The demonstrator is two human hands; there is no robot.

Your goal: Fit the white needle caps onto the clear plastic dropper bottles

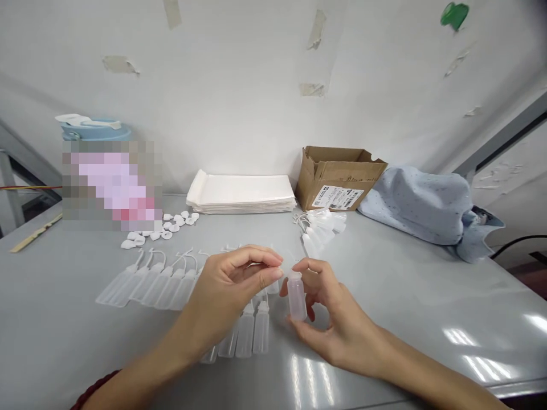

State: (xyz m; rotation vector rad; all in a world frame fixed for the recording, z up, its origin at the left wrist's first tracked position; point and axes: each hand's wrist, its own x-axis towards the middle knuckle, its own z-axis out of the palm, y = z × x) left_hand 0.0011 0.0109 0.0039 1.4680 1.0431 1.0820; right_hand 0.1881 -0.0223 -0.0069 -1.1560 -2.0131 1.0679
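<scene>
Above grey table [342, 364], right hand [320, 310] cupping upright bottle [297, 297]

Grey tabletop [384, 296] across the bottom, brown box [337, 171] right of centre. Cloth [423, 199] at right's light blue with dark specks.

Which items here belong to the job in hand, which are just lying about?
In use, judging by position:
small translucent plastic bottle in the right hand
similar bottles in rows
small white plastic caps, probably

Likely lying about:
brown cardboard box
pale blue speckled cloth
flat yellowish stick
light blue tub
</scene>
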